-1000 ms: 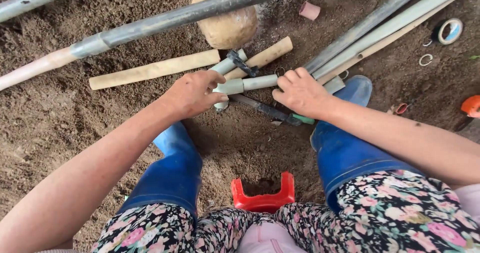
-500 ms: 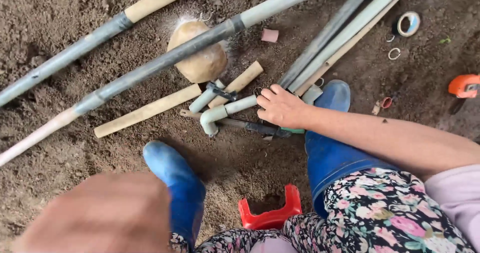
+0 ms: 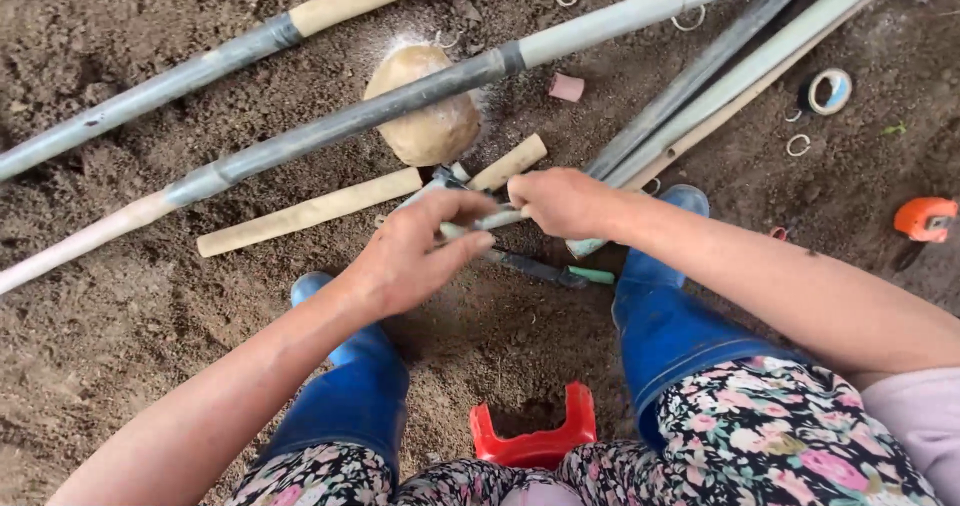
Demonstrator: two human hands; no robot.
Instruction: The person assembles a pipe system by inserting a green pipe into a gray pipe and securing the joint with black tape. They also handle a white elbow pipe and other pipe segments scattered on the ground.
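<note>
Both hands met over a short pale pipe piece (image 3: 478, 224) above the soil between two blue boots (image 3: 660, 296): the right hand (image 3: 565, 202) was clamped on its end, the left hand (image 3: 420, 251) curled loosely about it. Just beyond lay a round stone (image 3: 425, 126), crossed by two long pipes (image 3: 330, 131); one orange tool (image 3: 925, 218) sat far right.

Soft even daylight, slight motion blur

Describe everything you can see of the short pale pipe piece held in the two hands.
The pale pipe piece is a short greyish-white tube, plastic by its look, lying roughly level above the soil. The left hand grips its left part, the right hand its right, so only the middle shows. Its ends are hidden.
</note>
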